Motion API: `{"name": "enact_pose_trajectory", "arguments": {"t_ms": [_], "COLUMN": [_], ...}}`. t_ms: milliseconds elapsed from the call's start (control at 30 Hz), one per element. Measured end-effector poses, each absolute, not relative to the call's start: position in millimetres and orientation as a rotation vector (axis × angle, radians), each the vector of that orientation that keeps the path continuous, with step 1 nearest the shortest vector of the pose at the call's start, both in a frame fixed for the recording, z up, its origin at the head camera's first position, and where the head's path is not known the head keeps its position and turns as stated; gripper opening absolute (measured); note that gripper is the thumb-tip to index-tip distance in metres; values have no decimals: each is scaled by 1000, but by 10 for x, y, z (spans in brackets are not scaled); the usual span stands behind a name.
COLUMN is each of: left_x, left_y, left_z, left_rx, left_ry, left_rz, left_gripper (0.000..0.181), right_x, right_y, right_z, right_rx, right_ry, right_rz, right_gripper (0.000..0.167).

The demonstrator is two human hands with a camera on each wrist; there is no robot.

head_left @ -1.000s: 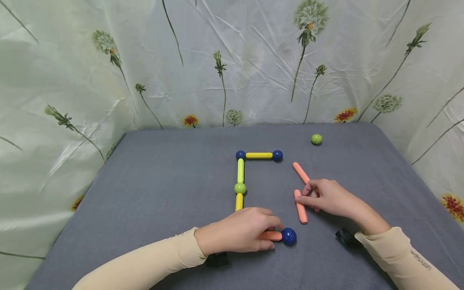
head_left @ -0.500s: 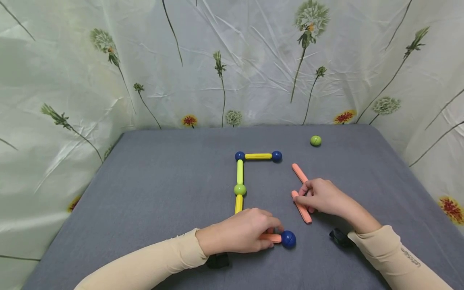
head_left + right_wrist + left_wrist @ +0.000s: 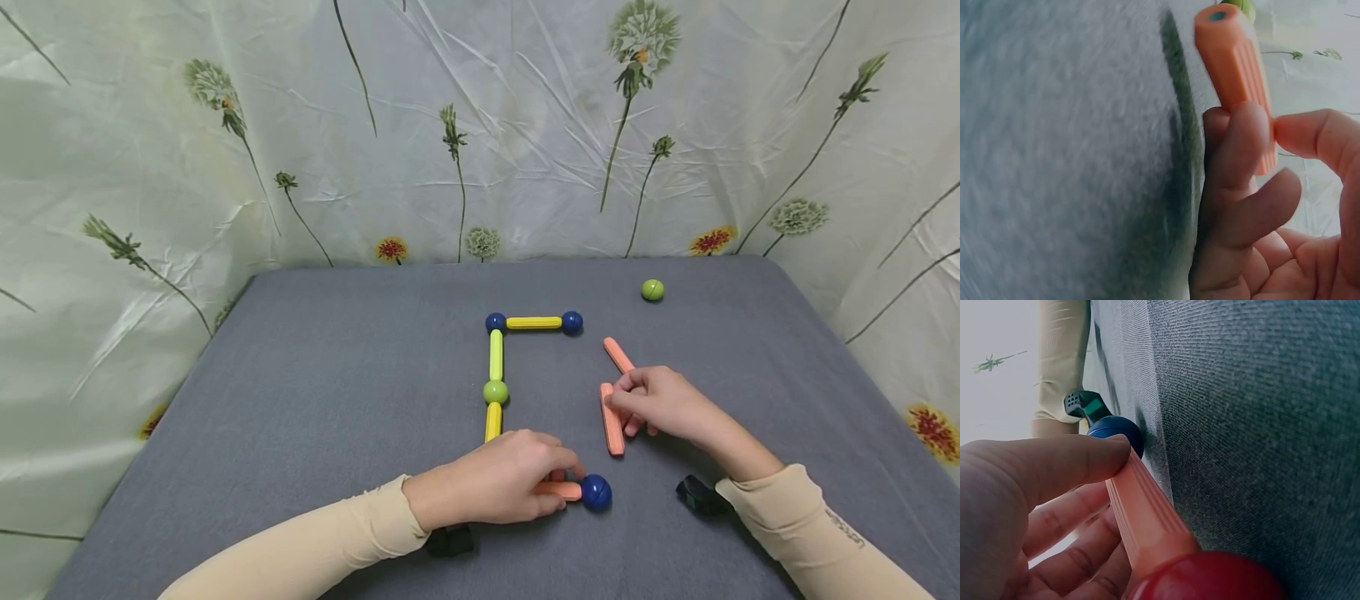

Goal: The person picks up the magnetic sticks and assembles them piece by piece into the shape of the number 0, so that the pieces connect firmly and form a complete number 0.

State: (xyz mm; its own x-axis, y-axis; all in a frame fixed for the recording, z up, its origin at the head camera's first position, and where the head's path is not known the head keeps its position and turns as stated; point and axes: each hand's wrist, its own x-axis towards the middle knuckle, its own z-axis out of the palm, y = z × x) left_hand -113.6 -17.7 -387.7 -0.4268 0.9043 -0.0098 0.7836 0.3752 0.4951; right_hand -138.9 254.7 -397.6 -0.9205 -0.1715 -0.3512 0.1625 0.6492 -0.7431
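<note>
My left hand [image 3: 502, 475] pinches a salmon-pink building rod [image 3: 564, 490] between thumb and fingers. A blue ball [image 3: 597, 492] sits at that rod's right end; in the left wrist view a red ball [image 3: 1210, 581] is at its other end. My right hand [image 3: 667, 404] holds a second salmon-pink rod [image 3: 1235, 62] with thumb and fingertips, a little above the table. Behind that hand lies another salmon-pink rod [image 3: 617, 354], its near end hidden by the fingers. A yellow rod [image 3: 492, 422] runs from a green ball [image 3: 496, 392] down behind my left hand.
A light-green rod [image 3: 496, 357] links the green ball to a blue corner ball [image 3: 496, 323]. From there a yellow rod [image 3: 534, 322] reaches another blue ball [image 3: 572, 322]. A loose green ball [image 3: 652, 290] lies near the back edge of the grey table [image 3: 360, 358], before a floral curtain [image 3: 540, 125].
The rod in my right hand has swung about and now stands closer to lengthwise. That hand has shifted slightly left and away from me. My left hand keeps its hold almost unmoved.
</note>
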Motion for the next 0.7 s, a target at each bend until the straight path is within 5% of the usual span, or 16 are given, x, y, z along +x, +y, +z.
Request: {"name": "enact_pose_trajectory", "arguments": {"t_ms": [700], "left_x": [-1139], "left_y": [-163], "left_z": [-3908], "left_rx": [1468], "left_ry": [2393], "left_rz": [651], "left_gripper": [19], "right_x": [-1328], "right_y": [2462], "right_z": [-4035], "right_rx": [-23], "right_ry": [2265], "right_rz": [-1361], "right_gripper": [32]}}
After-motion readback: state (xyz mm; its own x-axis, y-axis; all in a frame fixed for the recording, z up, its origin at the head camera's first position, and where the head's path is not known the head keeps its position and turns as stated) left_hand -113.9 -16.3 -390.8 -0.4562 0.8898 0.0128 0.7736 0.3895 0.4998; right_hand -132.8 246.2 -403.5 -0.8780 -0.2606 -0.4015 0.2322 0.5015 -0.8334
